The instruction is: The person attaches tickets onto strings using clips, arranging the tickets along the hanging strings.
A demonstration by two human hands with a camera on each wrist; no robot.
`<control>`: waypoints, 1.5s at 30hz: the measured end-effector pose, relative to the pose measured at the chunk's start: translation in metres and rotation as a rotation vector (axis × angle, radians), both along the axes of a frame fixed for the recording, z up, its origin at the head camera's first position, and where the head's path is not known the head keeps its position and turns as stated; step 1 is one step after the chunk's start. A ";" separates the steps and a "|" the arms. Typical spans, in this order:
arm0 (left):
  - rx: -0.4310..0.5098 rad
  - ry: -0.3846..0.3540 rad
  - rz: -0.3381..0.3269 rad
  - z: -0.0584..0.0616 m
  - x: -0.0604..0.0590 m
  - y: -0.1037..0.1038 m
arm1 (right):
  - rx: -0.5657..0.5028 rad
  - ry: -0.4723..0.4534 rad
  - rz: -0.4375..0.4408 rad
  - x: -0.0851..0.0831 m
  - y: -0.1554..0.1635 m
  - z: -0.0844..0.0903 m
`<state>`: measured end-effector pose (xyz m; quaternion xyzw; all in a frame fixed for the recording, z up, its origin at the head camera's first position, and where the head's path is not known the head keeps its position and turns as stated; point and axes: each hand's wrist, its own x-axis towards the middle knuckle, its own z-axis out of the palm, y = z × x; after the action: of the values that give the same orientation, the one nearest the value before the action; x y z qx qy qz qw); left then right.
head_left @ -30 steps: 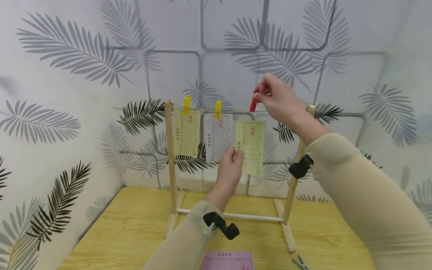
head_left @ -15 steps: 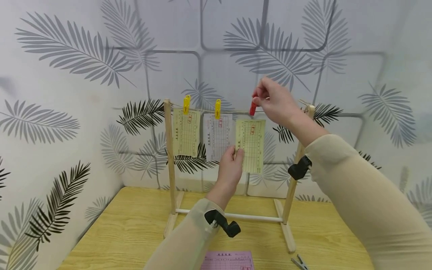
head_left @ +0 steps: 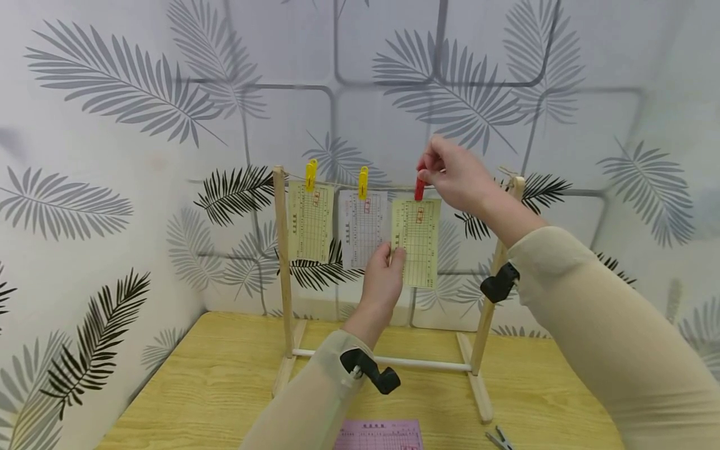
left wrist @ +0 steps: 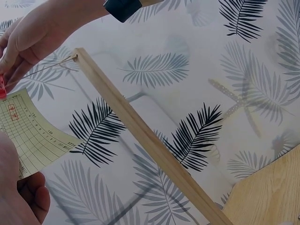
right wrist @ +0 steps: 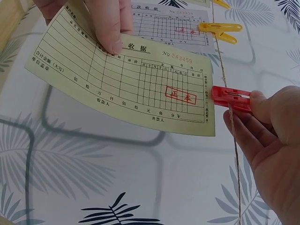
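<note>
We log the red clip (head_left: 419,189) lower than a second ago, now touching the top edge of the slip (head_left: 418,250). Left hand (head_left: 384,281): fingers pinch the slip's left edge. Slip: just below the string (right wrist: 237,164), long axis near upright; yellow-green, ruled, red-stamped, bowed. Right hand (head_left: 458,178), nearer the top edge: fingers clamped on the red clip.

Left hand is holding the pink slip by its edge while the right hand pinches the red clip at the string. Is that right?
Not quite: the slip is wrong. The head view shows the left hand holding a pale yellow slip by its edge; the pink slip lies on the table. The right hand does pinch the red clip at the string.
</note>
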<state>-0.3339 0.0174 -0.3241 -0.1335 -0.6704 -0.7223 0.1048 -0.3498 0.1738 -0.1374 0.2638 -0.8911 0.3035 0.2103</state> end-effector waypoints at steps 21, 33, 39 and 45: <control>-0.001 0.039 -0.009 -0.003 -0.003 0.001 | 0.013 -0.044 0.031 0.002 0.000 -0.004; -0.015 0.057 -0.003 -0.004 -0.003 0.001 | 0.025 -0.061 0.036 0.003 0.002 -0.004; -0.017 0.067 0.007 -0.004 -0.004 0.001 | 0.043 -0.067 0.028 0.003 0.003 -0.004; -0.008 0.062 0.003 -0.004 -0.003 0.000 | 0.038 -0.080 0.041 0.003 0.002 -0.004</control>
<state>-0.3368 0.0176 -0.3279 -0.1551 -0.6700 -0.7150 0.1261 -0.3463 0.1760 -0.1414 0.2734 -0.8989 0.3010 0.1632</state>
